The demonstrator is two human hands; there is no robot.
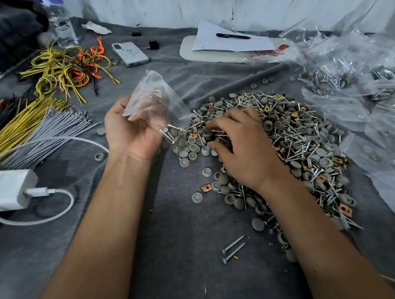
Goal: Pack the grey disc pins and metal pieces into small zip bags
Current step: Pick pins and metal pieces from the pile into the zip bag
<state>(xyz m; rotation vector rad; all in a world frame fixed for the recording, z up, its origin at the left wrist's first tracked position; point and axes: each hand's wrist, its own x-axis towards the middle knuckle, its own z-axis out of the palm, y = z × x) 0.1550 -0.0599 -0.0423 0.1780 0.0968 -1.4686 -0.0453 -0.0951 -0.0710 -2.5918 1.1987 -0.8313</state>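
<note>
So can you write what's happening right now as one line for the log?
left hand: holds zip bag | right hand: picking in parts pile | bag: holds some screws | step: filling

Two bare forearms reach in from the bottom of the view, no sleeves, watch or rings visible. The left hand (133, 132) and right hand (242, 147) are ungloved, with short fingernails.

Bare grey cloth (168, 250) lies open between the forearms, below both hands. Beyond the right hand (242, 149) the hardware pile (290, 140) blocks the way; left of the left hand (133, 127) lie grey cable ties (55, 132) and a charger (6, 189).
</note>
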